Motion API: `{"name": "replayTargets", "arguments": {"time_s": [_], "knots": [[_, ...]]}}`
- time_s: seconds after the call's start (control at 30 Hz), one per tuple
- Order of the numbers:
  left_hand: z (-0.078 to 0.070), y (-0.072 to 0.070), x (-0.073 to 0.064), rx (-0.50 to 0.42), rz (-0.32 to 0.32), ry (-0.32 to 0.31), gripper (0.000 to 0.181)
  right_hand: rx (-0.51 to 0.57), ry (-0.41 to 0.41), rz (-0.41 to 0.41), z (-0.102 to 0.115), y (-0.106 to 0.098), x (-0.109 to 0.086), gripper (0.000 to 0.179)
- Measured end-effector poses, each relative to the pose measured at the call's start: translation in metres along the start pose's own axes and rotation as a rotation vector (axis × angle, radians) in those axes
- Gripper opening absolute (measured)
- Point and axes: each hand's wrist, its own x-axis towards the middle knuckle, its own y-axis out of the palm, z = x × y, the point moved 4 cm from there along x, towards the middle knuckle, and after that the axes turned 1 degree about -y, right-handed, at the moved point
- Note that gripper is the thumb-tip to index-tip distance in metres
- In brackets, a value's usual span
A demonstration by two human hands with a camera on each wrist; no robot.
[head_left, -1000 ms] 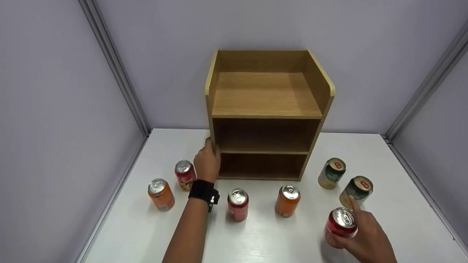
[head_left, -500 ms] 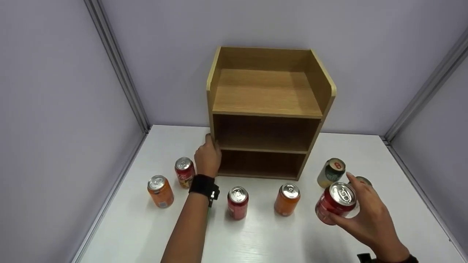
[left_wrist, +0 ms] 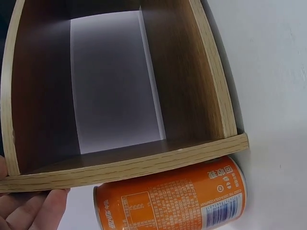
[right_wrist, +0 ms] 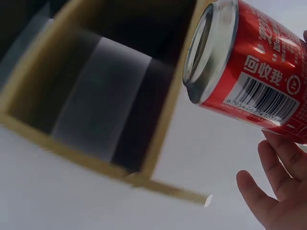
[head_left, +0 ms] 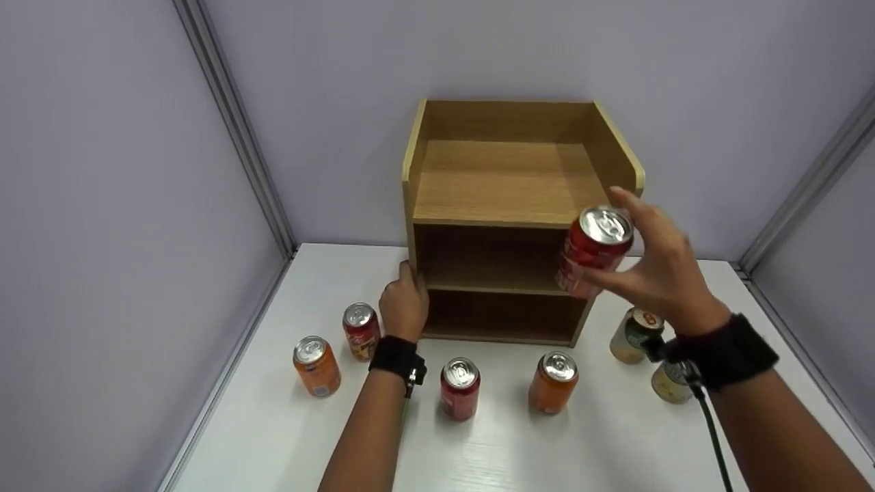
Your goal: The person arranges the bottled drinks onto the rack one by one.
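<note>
My right hand (head_left: pixel 660 270) grips a red soda can (head_left: pixel 591 253) between thumb and fingers, raised in front of the right side of a small wooden shelf (head_left: pixel 506 178). The same can (right_wrist: pixel 264 67) fills the upper right of the right wrist view, its barcode showing. My left hand (head_left: pixel 405 307) holds the shelf's left side panel near the middle. In the left wrist view its fingers (left_wrist: pixel 41 211) curl behind the panel edge, and an orange can (left_wrist: pixel 177 196) appears close beside that panel. Dark openings lie below the shelf's top tray.
Left of the shelf stand a red can (head_left: pixel 361 331) and an orange can (head_left: pixel 316 365). In front are a red can (head_left: pixel 459 389) and an orange can (head_left: pixel 554 383). Two green-and-gold cans (head_left: pixel 630 342) stand at right, partly covered by my right wrist. Pale walls surround the white table (head_left: pixel 260 424).
My right hand has lifted the red can off the table and carried it up and left toward the shelf. My left hand keeps its hold on the shelf panel.
</note>
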Motion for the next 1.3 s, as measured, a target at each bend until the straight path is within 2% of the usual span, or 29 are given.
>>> {"name": "replayTargets", "arguments": {"time_s": [0.1, 0.23, 0.33, 0.43, 0.77, 0.9, 1.03, 1.2, 1.3], "knots": [[-0.003, 0.003, -0.001, -0.002, 0.013, 0.004, 0.025, 0.058, -0.007, 0.028, 0.007, 0.002, 0.037, 0.102], [-0.007, 0.007, -0.002, 0.006, 0.013, 0.011, 0.025, 0.147, 0.042, 0.068, 0.019, 0.006, 0.079, 0.102], [-0.010, 0.009, -0.001, 0.024, 0.001, 0.017, 0.024, 0.191, 0.084, 0.073, 0.026, 0.008, 0.104, 0.102], [-0.012, 0.011, 0.000, 0.038, -0.002, 0.009, 0.025, 0.212, 0.093, 0.075, 0.030, 0.011, 0.120, 0.102], [-0.005, 0.009, -0.005, 0.044, 0.000, -0.032, 0.023, 0.285, 0.151, 0.131, 0.029, 0.034, 0.140, 0.102], [-0.006, 0.010, -0.007, 0.054, -0.020, -0.009, 0.022, 0.309, 0.177, 0.126, 0.023, 0.037, 0.141, 0.102], [-0.009, 0.008, -0.009, 0.078, -0.070, 0.025, 0.020, 0.301, 0.175, 0.135, 0.021, 0.040, 0.142, 0.101], [-0.012, 0.006, -0.004, 0.088, -0.122, 0.060, 0.016, 0.281, 0.189, 0.144, 0.017, 0.044, 0.148, 0.100], [-0.012, 0.007, 0.001, 0.088, -0.123, 0.059, 0.018, 0.281, 0.208, 0.142, 0.014, 0.047, 0.154, 0.100]]}}
